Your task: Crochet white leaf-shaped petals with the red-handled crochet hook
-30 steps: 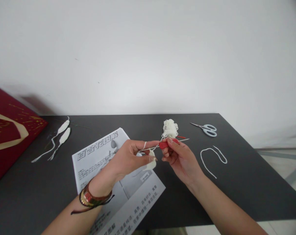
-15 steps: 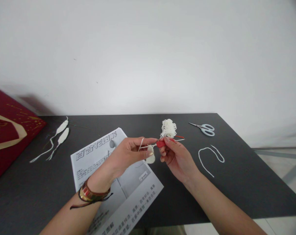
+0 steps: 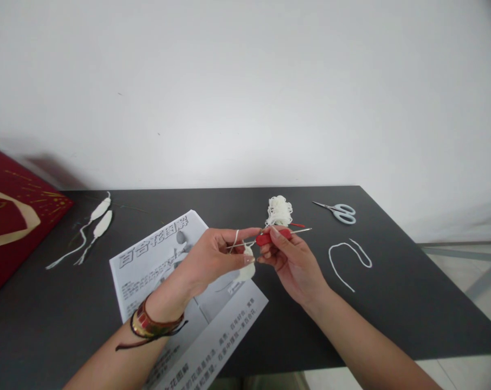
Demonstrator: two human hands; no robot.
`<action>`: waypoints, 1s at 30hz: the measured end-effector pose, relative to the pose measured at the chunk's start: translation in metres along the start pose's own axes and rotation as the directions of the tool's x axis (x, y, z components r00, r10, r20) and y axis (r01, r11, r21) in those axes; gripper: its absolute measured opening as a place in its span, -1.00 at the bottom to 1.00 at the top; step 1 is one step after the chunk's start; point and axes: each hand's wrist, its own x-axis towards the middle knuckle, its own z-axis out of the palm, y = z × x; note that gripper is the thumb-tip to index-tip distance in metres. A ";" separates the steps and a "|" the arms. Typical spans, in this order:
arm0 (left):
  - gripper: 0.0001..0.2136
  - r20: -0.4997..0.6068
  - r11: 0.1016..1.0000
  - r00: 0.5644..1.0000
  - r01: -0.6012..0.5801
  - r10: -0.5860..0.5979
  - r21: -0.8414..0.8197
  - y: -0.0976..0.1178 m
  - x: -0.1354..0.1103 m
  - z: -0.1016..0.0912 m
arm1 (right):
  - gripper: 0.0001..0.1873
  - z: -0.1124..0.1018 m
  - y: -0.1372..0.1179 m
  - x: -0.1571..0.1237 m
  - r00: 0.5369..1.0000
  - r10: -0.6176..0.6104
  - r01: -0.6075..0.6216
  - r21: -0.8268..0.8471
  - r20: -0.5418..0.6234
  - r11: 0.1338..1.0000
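White crochet (image 3: 246,272) seems light, soft — best pinched near its edge, as the left hand (image 3: 213,257) does — while the right hand (image 3: 295,264) clasps a red hook (image 3: 264,239).

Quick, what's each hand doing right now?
Left hand: closed, pinching the white piece, with yarn over its index finger.
Right hand: closed, holding the red-handled hook.
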 end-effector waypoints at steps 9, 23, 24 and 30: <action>-0.55 0.005 1.000 1.000 0.001 -0.001 -0.015 0.002 0.000 0.001 | -0.78 0.000 0.001 0.002 1.000 0.007 -0.006 -0.014 0.028 1.000; -0.60 0.186 0.977 0.981 -0.086 0.049 0.195 0.049 0.012 -0.019 | -0.81 0.012 -0.012 0.008 0.998 -0.056 0.056 0.013 0.011 0.998; -0.60 0.190 0.977 0.981 -0.084 0.046 0.197 0.052 0.013 -0.022 | -0.82 0.017 -0.014 0.009 0.998 -0.055 0.055 0.008 0.008 0.998; -0.60 0.113 0.988 0.991 -0.090 0.076 0.123 0.052 0.024 -0.044 | -0.81 0.038 -0.015 0.025 0.998 -0.066 0.066 0.005 -0.009 0.998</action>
